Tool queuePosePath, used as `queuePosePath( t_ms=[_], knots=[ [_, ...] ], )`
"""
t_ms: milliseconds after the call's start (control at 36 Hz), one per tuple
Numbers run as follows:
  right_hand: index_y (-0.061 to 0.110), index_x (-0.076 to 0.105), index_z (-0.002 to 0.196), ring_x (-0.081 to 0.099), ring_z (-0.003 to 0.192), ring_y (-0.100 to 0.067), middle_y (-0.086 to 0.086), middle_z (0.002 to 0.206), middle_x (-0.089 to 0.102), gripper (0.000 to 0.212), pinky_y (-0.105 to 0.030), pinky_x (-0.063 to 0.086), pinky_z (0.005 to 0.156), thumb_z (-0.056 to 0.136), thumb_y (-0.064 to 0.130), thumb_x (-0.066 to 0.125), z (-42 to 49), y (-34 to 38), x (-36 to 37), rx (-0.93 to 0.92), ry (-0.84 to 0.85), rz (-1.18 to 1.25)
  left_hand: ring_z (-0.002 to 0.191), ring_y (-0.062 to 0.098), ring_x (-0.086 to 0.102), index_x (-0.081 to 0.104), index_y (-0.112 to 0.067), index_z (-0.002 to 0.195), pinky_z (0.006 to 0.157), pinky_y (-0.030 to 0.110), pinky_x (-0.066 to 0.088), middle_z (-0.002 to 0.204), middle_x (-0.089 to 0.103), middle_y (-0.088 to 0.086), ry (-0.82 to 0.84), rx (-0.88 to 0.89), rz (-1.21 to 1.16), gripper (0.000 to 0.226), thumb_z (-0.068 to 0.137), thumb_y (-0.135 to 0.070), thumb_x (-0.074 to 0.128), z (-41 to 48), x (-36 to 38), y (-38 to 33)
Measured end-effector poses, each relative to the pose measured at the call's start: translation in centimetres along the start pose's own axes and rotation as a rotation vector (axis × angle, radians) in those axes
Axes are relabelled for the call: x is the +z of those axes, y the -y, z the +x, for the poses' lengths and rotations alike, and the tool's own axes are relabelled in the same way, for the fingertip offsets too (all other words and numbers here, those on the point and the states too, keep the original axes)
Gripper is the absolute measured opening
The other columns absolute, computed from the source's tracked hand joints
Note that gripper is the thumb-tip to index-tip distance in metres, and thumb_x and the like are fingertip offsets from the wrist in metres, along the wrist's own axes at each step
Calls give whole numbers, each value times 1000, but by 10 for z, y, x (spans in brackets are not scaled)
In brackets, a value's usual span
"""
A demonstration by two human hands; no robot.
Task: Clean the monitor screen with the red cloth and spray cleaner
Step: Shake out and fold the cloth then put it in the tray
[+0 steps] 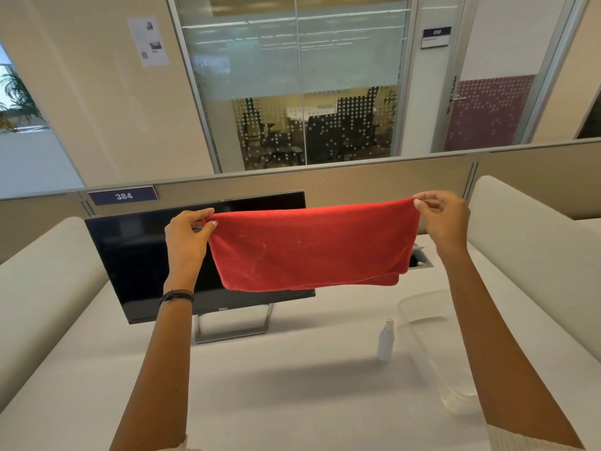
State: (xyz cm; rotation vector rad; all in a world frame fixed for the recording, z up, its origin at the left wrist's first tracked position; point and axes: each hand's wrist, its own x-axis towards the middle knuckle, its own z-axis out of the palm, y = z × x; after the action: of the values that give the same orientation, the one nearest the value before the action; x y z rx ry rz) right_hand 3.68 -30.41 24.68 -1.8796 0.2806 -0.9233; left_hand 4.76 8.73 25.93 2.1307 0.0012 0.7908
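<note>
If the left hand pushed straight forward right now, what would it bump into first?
Probably the monitor screen, directly behind the left hand pinching the red cloth; the gap between them is unclear.

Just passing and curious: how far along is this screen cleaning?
Early. Done: the red microfibre cloth is off the white desk. In hand: the left hand and right hand pinch its top corners, spreading it before the black flat-panel monitor. Left: the small white spray bottle stands on the desk, unheld; spraying and wiping appear undone.

fuzzy red cloth (312,247), glossy black monitor screen (136,252)
</note>
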Motion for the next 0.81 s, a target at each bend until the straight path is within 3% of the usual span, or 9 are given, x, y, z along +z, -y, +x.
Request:
queuePosePath(
  t_ms=[139,306,444,528,639,722,806],
  knots=[
    [5,70,96,64,84,-17,-11,95,70,14,-21,48,76,83,8,66,-5,2,-2,21,7,12,101,25,62,63,-3,116,94,35,48,110,66,16,-4,-23,-6,32,84,-8,64,-2,0,1],
    [4,69,104,65,87,-17,-10,99,69,23,-22,50,81,81,2,67,-9,3,-5,43,15,85,94,19,61,63,-4,116,91,29,48,108,67,15,-34,-29,-51,33,84,-7,65,-2,-1,-1],
    [4,67,108,63,89,-12,-6,100,68,28,-9,49,72,81,-3,65,-11,5,-7,144,83,228,92,20,62,65,-3,115,89,27,49,107,68,14,-66,-21,-59,32,83,-7,66,0,-2,-5],
    [5,67,108,63,94,-16,-7,101,68,24,-17,49,81,84,6,65,-12,5,-7,181,72,335,94,22,62,64,-3,115,89,27,49,107,68,15,-69,-15,-64,32,83,-7,66,0,-3,-5],
    [5,68,105,65,89,-18,-8,95,69,24,-27,53,83,83,15,68,-13,6,-5,206,37,366,90,17,59,64,-3,115,88,26,48,108,68,15,-70,-15,-71,32,83,-7,66,0,-4,-5],
    [3,69,102,65,86,-18,-5,89,70,19,-24,54,81,84,6,64,-13,8,-4,220,57,372,94,20,61,64,-3,115,90,28,49,109,67,14,-71,-20,-72,32,83,-7,66,0,-5,-4],
    [-1,70,90,68,76,-14,4,70,71,14,-21,56,76,83,-1,58,-14,14,-6,294,83,511,98,26,63,64,-3,115,91,30,49,110,67,15,-70,-22,-79,32,83,-6,65,0,-5,-3]
  ],
)
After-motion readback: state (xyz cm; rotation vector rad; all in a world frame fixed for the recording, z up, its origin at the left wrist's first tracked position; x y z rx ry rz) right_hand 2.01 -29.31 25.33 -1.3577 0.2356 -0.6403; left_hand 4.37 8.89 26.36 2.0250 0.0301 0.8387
